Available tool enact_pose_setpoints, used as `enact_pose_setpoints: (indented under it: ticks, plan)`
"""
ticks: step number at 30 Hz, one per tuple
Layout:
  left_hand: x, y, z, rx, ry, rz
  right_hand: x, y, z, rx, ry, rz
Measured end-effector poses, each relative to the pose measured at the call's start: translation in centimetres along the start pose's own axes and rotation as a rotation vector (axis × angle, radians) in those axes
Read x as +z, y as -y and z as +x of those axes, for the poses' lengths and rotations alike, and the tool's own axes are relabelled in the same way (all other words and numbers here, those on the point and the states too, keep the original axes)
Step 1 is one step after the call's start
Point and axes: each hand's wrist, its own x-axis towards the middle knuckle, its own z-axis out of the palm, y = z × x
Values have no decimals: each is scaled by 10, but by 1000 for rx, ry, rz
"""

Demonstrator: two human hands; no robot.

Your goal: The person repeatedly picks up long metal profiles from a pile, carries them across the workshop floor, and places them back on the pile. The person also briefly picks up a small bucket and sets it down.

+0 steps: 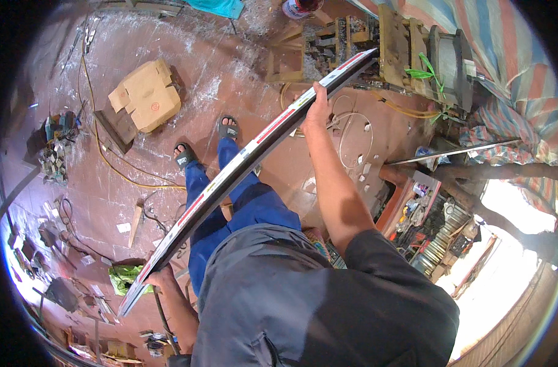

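Observation:
A long, straight black bar (249,160), with a strip of white and red printed film along one edge, slants across in front of my body. It runs from low on the left up to the far right. My right hand (316,111) grips it toward its far end, the thumb over the film side. Lower down, my left hand (161,279) is closed round the bar near its other end; its fingers are partly hidden. The bar is held off the floor, above my legs and sandals.
A flattened cardboard box (147,98) lies on the reddish floor beside a yellowish hose (111,162). Wooden frames (346,43) stand far right, near a large reel (450,61) and striped sheeting (505,55). Loose wire coils (355,137) lie on the floor. Tools fill a tray (413,196) at right.

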Motion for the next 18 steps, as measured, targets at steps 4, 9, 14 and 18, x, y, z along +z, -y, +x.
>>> enact_pose_setpoints:
  ticks: [4,9,14,18]
  plan:
    - [-24,-24,14,33,102,-40,7,8,-21,93,-29,6]
    - [-20,-37,9,51,68,5,1,-14,-29,41,-111,-94]
    - [-10,-16,9,16,41,44,8,15,-14,61,-26,-54]
    - [18,0,-15,20,-25,49,11,28,-13,124,30,23]
